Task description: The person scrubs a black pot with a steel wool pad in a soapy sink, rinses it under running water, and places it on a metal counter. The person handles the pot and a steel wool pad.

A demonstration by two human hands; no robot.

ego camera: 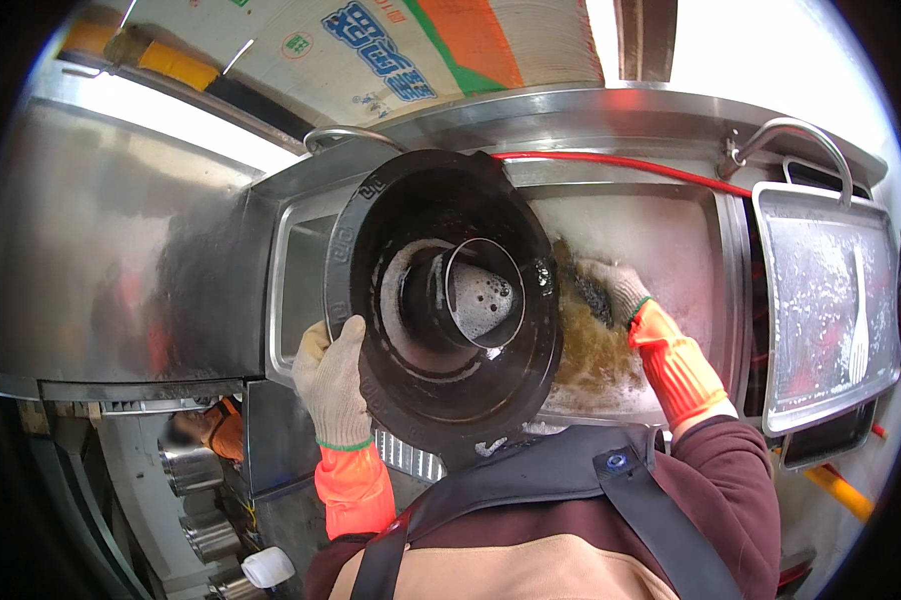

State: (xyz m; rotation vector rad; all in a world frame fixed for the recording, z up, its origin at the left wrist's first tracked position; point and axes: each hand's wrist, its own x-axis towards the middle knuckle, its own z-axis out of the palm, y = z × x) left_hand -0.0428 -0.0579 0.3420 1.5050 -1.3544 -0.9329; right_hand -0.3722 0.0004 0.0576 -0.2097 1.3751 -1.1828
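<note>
A large black hot pot with a wide flanged rim and a central chimney tube fills the middle of the view, tilted over the sink divider. White suds sit inside the tube. My left hand, in a pale knit glove with an orange cuff, grips the pot's left rim, thumb on top. My right hand, gloved alike, is closed on a dark scouring pad beside the pot's right wall. Below it, brownish foamy water covers the right sink basin. Whether the pad touches the pot is unclear.
A red hose runs along the back ledge below a curved faucet. Propped at the right is a wet metal tray with a slotted spatula. Steel pots and another person appear lower left.
</note>
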